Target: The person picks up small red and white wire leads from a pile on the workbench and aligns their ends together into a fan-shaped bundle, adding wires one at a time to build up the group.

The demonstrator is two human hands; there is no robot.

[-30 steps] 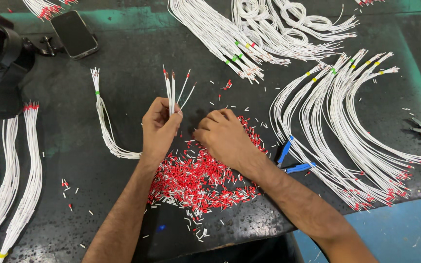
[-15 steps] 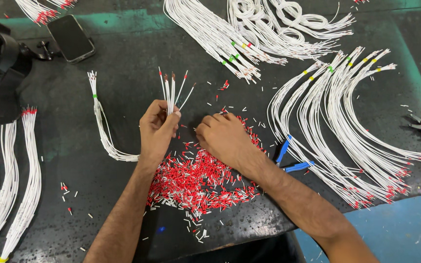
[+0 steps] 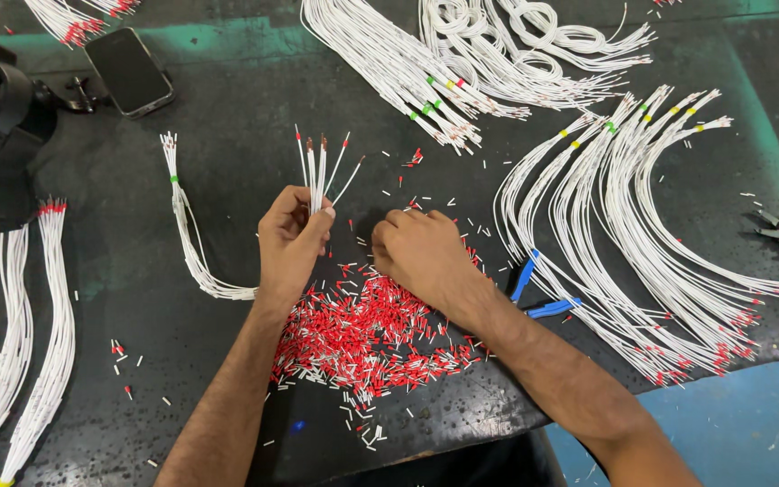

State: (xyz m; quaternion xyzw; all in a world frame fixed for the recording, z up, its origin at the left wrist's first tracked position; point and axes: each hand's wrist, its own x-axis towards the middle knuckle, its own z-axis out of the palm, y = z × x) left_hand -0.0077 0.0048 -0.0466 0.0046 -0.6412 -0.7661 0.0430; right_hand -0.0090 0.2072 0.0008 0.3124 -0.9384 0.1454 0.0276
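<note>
— What is different from the picture half a second before?

— Very little. The left hand holds the same small bunch of white wires upright, closed around their lower part. The right hand has stayed at the top edge of the pile of red ferrules, palm down, fingers curled onto the mat. I cannot tell whether it pinches a ferrule, because the fingertips are hidden.

— How does the bunch look?

— Thin white wires that fan out a little above the fist. Some tips carry a red sleeve, and some show bare copper. The bunch stands above the pile, near the middle of the black mat.

— And around the hands?

— A bent white wire bundle with a green band lies just left of the left wrist. A blue-handled tool lies beside the right forearm, and a dark phone is far up on the left.
</note>
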